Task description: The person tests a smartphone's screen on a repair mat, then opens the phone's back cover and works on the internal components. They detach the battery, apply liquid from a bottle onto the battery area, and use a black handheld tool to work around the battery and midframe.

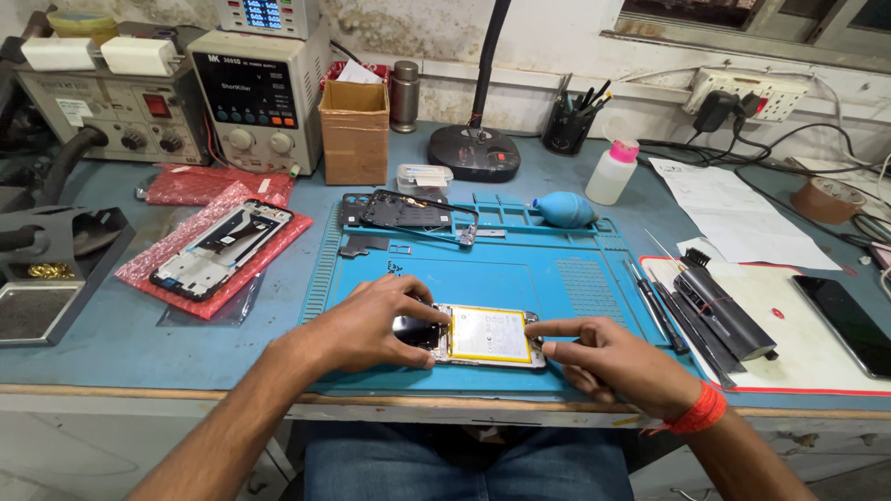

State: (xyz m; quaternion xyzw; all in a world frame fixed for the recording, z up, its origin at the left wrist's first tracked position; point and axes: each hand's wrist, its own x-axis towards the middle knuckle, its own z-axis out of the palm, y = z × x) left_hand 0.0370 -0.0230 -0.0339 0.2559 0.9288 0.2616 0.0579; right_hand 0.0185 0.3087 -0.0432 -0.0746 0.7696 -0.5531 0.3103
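Phone: opened phone lies back-up on the blue repair mat, close to the mat's front edge and near the front edge of the bench; its yellow-labelled battery fills the middle of the body.
Step in hand: judging from the grip, the work is on the phone's insides at its left end, with the body being steadied flat on the mat.
Next move: it looks to call for small, careful finger pressure at the left end while the other end is kept from sliding.
Left hand: left hand is curled over the phone's left end, fingers narrowed to a pinch at the dark upper part of the board; whether anything small is held between the fingertips cannot be told.
Right hand: right hand rests on the mat at the phone's right end, forefinger stretched out and touching the right edge, other fingers loosely folded; it holds nothing.
Behind the phone: a detached dark phone frame lies near the mat's back edge, with a blue air blower to its right.
Right of the mat: a row of hand tools and a black brush lie on a white pad, a dark phone at its far side.
Left of the mat: another phone frame sits on red bubble wrap, towards the bench's left edge.
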